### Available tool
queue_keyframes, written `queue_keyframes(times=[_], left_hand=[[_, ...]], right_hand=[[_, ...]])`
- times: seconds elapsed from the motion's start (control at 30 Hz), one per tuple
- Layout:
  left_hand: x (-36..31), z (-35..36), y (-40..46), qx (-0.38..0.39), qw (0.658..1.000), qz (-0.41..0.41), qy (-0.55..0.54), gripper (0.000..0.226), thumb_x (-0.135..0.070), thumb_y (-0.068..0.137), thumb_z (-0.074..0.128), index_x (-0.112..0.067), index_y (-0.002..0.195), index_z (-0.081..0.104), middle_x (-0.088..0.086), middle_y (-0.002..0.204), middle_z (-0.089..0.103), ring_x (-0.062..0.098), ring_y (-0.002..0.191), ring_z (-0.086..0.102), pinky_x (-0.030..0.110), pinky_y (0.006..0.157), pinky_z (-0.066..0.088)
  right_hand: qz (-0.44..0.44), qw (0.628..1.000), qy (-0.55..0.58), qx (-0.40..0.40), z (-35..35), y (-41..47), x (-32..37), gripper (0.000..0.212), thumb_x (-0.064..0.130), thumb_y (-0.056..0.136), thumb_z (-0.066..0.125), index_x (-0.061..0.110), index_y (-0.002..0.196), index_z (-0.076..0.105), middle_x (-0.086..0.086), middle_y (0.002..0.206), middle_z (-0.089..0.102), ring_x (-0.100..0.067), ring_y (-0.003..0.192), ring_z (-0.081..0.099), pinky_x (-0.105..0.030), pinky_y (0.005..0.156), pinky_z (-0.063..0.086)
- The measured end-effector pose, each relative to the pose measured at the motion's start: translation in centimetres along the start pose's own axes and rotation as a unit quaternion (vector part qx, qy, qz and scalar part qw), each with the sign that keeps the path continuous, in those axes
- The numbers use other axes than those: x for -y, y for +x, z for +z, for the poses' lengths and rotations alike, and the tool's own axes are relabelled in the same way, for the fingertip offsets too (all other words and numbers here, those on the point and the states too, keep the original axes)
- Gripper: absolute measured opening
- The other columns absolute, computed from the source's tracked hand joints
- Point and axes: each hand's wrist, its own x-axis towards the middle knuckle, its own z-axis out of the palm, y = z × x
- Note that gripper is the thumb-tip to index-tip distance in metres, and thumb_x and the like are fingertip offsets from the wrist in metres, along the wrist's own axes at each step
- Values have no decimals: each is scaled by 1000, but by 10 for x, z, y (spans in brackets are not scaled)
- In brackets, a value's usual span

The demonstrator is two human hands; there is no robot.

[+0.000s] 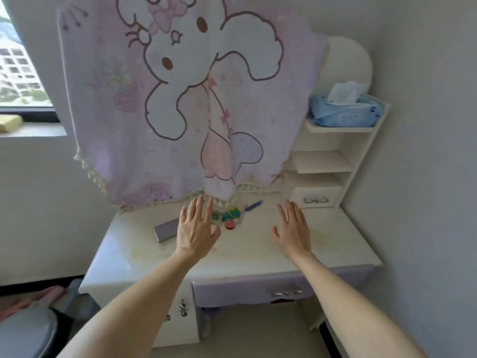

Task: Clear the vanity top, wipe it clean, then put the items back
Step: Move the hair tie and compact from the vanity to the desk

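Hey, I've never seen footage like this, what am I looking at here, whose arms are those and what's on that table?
This is one picture from a camera worn on a person's head, looking forward and down. The two bare arms belong to that person: the left hand and right hand reach out over a white vanity top, fingers straight, holding nothing. On the top lie a grey-purple box, a colourful packet, a small red item and a blue pen-like stick. A pink cartoon cloth hangs behind. A blue tissue pack sits on the side shelf.
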Motion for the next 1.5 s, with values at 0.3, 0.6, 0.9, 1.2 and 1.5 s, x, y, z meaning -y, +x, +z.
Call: queue_keyframes(times=[0.3, 0.6, 0.9, 1.2, 1.5], left_hand=[[53, 83, 28, 102, 994, -38, -2, 67, -40, 86, 50, -7, 142, 33, 19, 147, 33, 36, 134, 32, 50, 108, 27], [117, 154, 61, 206, 972, 115, -8, 71, -33, 50, 85, -9, 113, 64, 9, 114, 66, 27, 103, 64, 38, 79, 55], [107, 179, 89, 228, 968, 101, 29, 70, -59, 47, 77, -11, 97, 68, 5, 86, 66, 24, 80, 63, 34, 58, 51], [94, 183, 93, 210, 975, 68, -5, 85, -42, 26, 84, -3, 100, 66, 7, 80, 63, 25, 66, 61, 33, 55, 53], [104, 185, 101, 213, 974, 48, -65, 67, -30, 34, 80, -1, 91, 60, 10, 79, 60, 28, 64, 62, 30, 49, 53]], right_hand=[[-34, 993, 40, 104, 103, 62, 28, 55, 23, 91, 48, 6, 141, 33, -16, 151, 26, -29, 141, 20, -38, 115, 16], [-37, 976, 90, 193, 175, 82, 68, 52, 8, 76, 65, 5, 126, 52, -19, 130, 52, -35, 121, 48, -41, 101, 40], [-24, 982, 20, 187, 207, 98, 82, 43, 15, 62, 78, 13, 103, 62, -6, 100, 63, -26, 94, 58, -48, 84, 46], [-102, 981, 117, 117, 212, 121, 86, 41, 7, 70, 75, 1, 108, 59, -17, 93, 59, -30, 78, 58, -34, 58, 53], [-152, 975, 92, 131, 217, 135, 97, 35, 13, 56, 74, 4, 87, 60, -9, 81, 61, -25, 72, 58, -29, 58, 51]])
